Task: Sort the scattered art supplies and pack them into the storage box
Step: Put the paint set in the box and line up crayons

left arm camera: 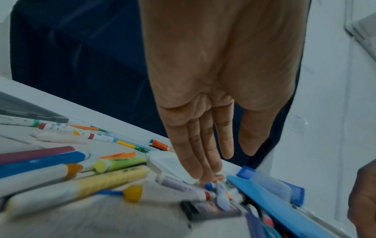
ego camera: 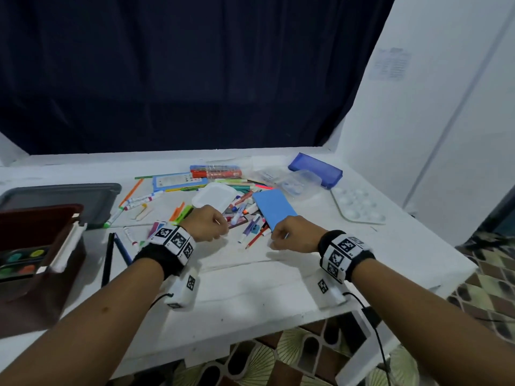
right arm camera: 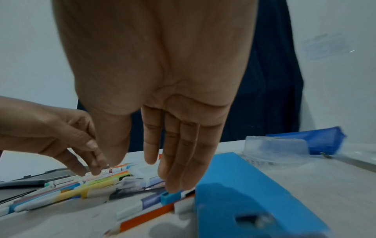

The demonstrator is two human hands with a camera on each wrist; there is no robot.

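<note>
Blurring markers (left arm camera: 67, 182) — fingers (left arm camera: 205, 161) extended

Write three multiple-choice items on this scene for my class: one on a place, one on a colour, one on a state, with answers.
1. Where does the paint palette lie? A. right side of the table B. inside the grey lid C. on the floor
2. What colour is the flat block by the right hand? A. red B. light blue C. yellow
3. How are the left hand fingers? A. fisted B. gripping scissors C. straight, reaching down to the markers

Answers: 1 A, it lies beside the blue pencil case; 2 B, plainly blue; 3 C, the wrist view shows extended fingers.
</note>
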